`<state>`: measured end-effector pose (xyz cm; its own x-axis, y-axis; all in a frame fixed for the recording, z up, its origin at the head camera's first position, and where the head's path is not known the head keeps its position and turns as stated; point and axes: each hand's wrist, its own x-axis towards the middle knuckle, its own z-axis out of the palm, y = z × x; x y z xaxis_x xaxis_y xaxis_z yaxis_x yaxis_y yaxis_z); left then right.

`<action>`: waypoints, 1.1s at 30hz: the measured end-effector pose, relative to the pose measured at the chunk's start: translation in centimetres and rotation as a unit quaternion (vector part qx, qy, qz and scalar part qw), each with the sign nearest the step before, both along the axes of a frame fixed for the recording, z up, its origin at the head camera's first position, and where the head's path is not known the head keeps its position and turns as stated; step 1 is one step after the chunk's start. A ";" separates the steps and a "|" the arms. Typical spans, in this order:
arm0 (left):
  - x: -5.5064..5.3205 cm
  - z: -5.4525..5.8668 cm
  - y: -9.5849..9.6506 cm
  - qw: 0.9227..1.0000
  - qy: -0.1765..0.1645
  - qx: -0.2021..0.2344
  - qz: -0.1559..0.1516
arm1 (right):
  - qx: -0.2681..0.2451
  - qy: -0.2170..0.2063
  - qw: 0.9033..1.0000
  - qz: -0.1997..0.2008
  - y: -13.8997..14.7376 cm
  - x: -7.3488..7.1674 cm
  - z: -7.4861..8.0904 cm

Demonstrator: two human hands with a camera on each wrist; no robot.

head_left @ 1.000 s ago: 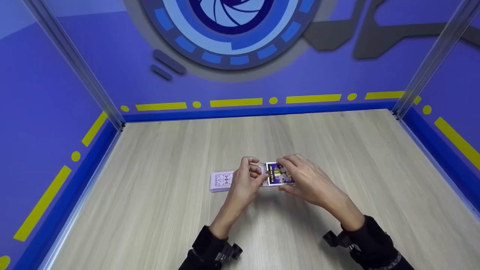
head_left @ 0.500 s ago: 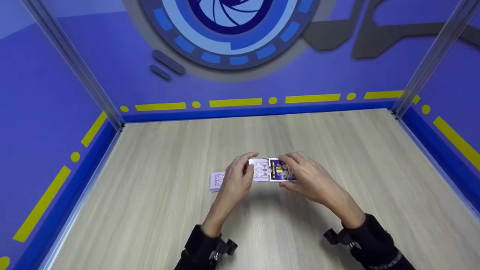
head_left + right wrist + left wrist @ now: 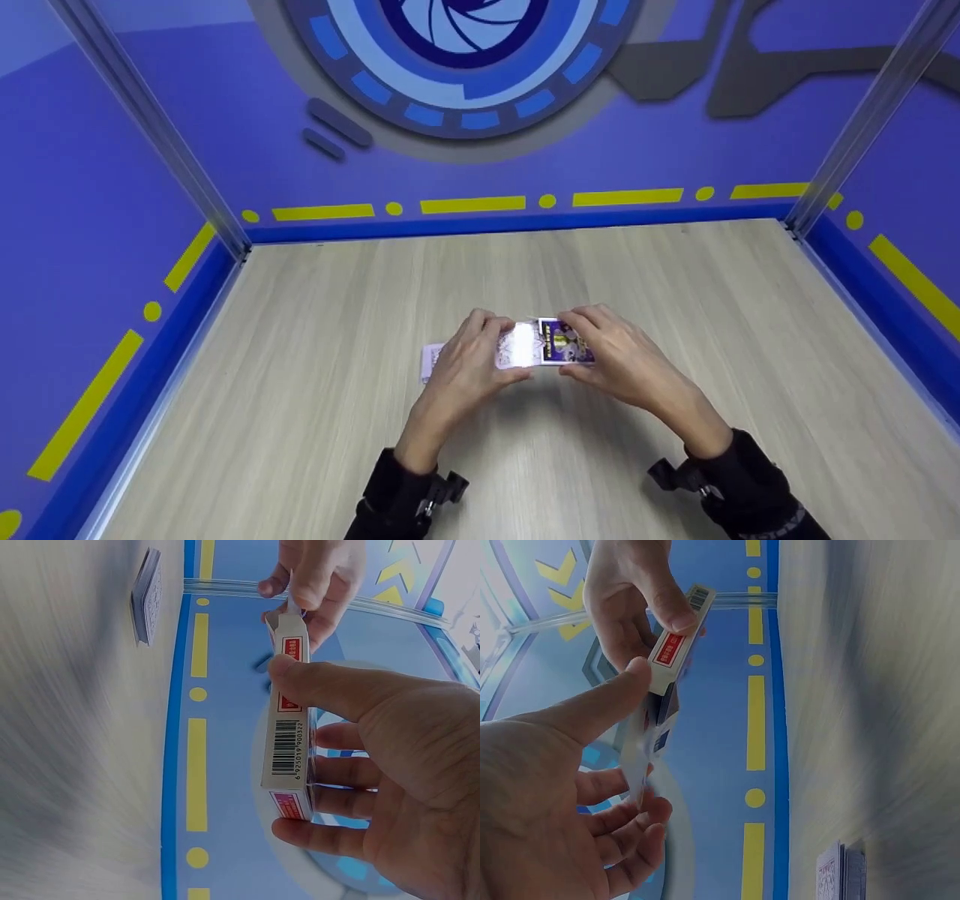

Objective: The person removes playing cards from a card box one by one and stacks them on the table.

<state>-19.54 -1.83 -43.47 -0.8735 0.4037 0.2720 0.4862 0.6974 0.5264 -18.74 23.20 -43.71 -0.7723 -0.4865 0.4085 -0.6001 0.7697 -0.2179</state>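
Note:
My right hand (image 3: 619, 356) grips a small playing-card box (image 3: 564, 342), its thumb on one narrow side and its fingers on the other. That side carries a barcode and red label in the right wrist view. From the box's open left end stick out playing cards (image 3: 520, 346) with a patterned back, bright with glare. My left hand (image 3: 465, 356) holds these cards by their long edges, thumb on the near edge and fingers at the far one. A box flap (image 3: 667, 705) stands out at the open end. Both hands are raised over the table.
A stack of playing cards (image 3: 429, 364) lies on the wooden table (image 3: 337, 420), partly hidden behind my left hand. In the right wrist view the card stack (image 3: 148, 596) shows whole. Blue printed walls (image 3: 480, 176) enclose the table at the back and sides.
The box has risen slightly. My left hand has shifted left from the box mouth, baring more of the cards' back, and its thumb has moved to their near edge. The right hand keeps its grip.

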 end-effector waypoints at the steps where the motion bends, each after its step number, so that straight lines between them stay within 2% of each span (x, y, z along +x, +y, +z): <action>1: 0.0 0.0 -0.1 1.000 0.005 -0.005 -0.007 | 0.001 0.000 1.000 0.000 0.0 0.0 0.0; 6: -0.3 0.0 -0.7 1.000 0.012 -0.015 -0.025 | 0.007 -0.006 1.000 -0.007 0.1 -0.1 0.0; 18: -1.2 0.7 -3.2 0.999 0.029 -0.013 -0.032 | 0.023 0.003 1.000 -0.004 0.1 -0.3 0.0; 23: -1.1 1.2 -4.4 1.000 0.008 -0.011 -0.018 | 0.022 -0.001 1.000 -0.006 0.2 -0.3 -0.1; 28: -1.3 1.5 -5.5 1.000 0.000 -0.017 0.008 | 0.018 -0.002 1.000 -0.009 0.3 -0.3 0.0; 33: -1.6 1.3 -6.2 1.000 -0.007 -0.016 0.017 | 0.017 -0.006 1.000 -0.015 0.3 -0.3 -0.1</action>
